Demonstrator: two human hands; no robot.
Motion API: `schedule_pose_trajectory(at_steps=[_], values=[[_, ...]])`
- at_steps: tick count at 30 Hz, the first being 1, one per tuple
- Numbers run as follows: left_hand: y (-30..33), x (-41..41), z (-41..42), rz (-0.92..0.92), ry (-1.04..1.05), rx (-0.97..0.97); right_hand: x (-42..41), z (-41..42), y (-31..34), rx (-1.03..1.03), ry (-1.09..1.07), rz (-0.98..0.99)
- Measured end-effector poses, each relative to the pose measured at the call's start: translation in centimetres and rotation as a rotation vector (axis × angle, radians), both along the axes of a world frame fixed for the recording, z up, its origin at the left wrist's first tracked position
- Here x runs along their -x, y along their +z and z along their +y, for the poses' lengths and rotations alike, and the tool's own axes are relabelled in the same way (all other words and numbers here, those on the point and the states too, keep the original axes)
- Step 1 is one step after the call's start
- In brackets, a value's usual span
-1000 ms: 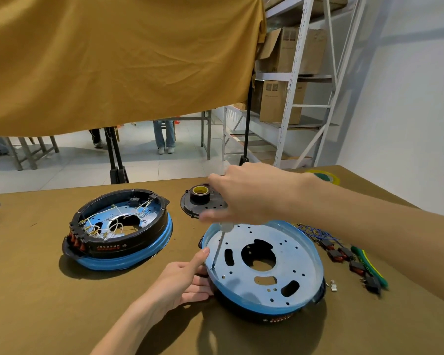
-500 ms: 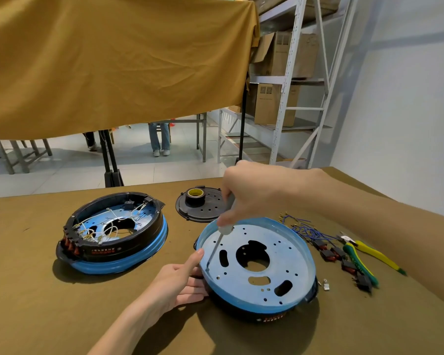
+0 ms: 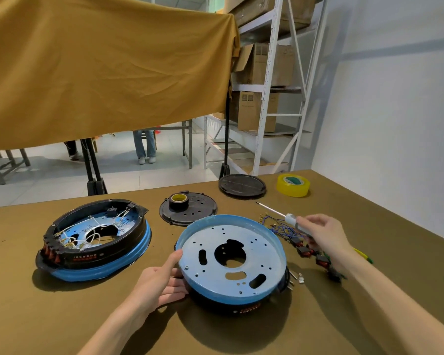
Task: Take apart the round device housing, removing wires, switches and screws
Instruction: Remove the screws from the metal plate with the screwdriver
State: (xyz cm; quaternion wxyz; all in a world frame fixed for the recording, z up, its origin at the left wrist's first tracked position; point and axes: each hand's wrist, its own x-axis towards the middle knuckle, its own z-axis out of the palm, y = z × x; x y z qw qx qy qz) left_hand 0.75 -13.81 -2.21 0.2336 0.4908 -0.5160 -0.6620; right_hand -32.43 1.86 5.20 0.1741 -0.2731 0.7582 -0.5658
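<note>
Left hand (image 3: 159, 283): fingers wrapped on housing (image 3: 232, 260) edge
Right hand (image 3: 323, 237): grip pinching screwdriver (image 3: 283, 216)
Beside housing: loose wires (image 3: 280, 228), switches (image 3: 305, 249)
Far desk (image 3: 62, 316) edge: tape roll (image 3: 292, 185)

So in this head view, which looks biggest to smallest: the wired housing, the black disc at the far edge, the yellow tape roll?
1. wired housing, clearly largest.
2. black disc.
3. yellow tape roll, smallest.
The disc and tape lie farther off, so they look smaller than they are.
</note>
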Motion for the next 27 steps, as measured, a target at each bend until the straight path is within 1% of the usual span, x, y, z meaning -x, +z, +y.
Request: schedule_pose_trajectory(at_steps=[2, 4, 10, 14, 16, 17, 20, 23, 25, 27], values=[[0.1, -0.1, 0.0, 0.005, 0.016, -0.006, 0.8, 0.2, -2.2, -0.033, -0.006, 0.020], [0.2, -0.1, 0.1, 0.008, 0.028, -0.011, 1.4, 0.1, -3.9, -0.075, 0.044, 0.068], [0.5, -1.0, -0.3, 0.025, 0.067, -0.006, 1.7, 0.5, -6.3, -0.207, 0.146, 0.410], [0.3, -1.7, -0.8, 0.043, 0.068, -0.015, 1.5, 0.7, -6.3, -0.328, 0.209, 0.625], [0.2, -1.8, -0.8, 0.048, 0.046, -0.023, 1.3, 0.5, -5.7, -0.393, 0.215, 0.708], [0.2, -1.7, -0.8, 0.050, 0.037, -0.026, 1.0, 0.4, -5.3, -0.402, 0.211, 0.719], [0.0, -1.6, -0.9, 0.045, 0.003, -0.030, -0.5, -0.5, -3.7, -0.317, 0.181, 0.707], [-0.2, -1.7, -0.9, 0.042, -0.053, -0.037, -3.6, -2.5, -1.3, -0.095, 0.232, 0.695], [-0.4, -1.7, -1.0, 0.030, -0.099, -0.024, -6.6, -4.1, 0.2, -0.017, 0.393, 0.688], [-0.6, -1.7, -1.2, 0.013, -0.129, -0.010, -9.9, -5.5, 1.0, -0.036, 0.619, 0.688]])
